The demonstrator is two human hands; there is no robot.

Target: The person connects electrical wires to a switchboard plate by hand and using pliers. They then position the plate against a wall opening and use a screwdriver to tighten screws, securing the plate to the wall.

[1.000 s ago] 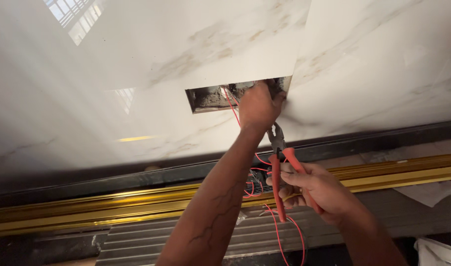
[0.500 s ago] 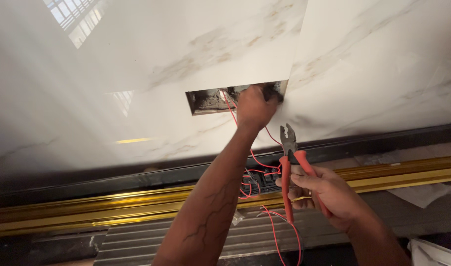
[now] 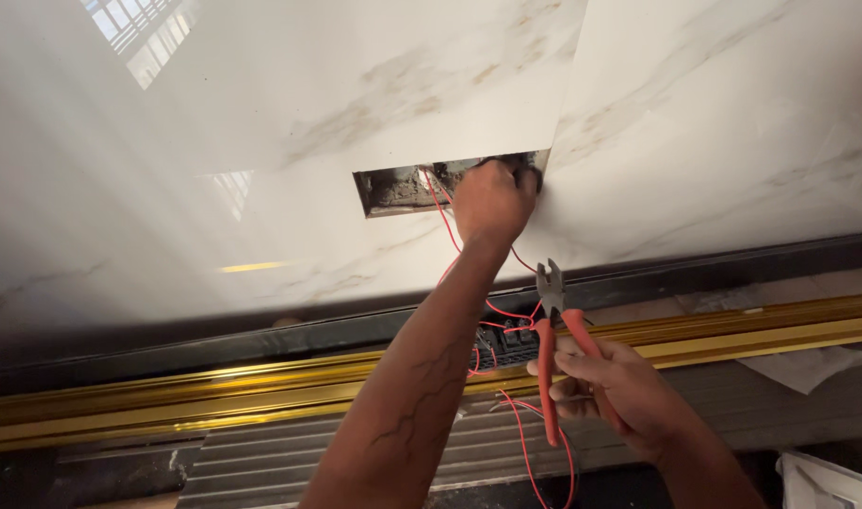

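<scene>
My left hand [image 3: 492, 200] reaches up into the right end of a rectangular cut-out [image 3: 403, 187] in the glossy marble wall tile [image 3: 261, 141], its fingers closed on something dark inside that I cannot make out. Thin red wires [image 3: 440, 212] run out of the opening, down past my forearm. My right hand [image 3: 612, 388] is lower and to the right, gripping red-handled cutting pliers [image 3: 550, 330] with the jaws pointing up, apart from the wall. A small black part with wires [image 3: 503, 347] hangs behind the pliers.
A dark strip [image 3: 214, 344] runs under the tiles, with gold metal trim [image 3: 167, 405] below it and grey ribbed panels [image 3: 261, 457] lower still. Crumpled white paper [image 3: 808, 363] lies at the right. More red wire loops [image 3: 535, 462] hang at the bottom.
My right hand has drawn the pliers down and rightwards, away from my left wrist. The left hand stays at the cut-out.
</scene>
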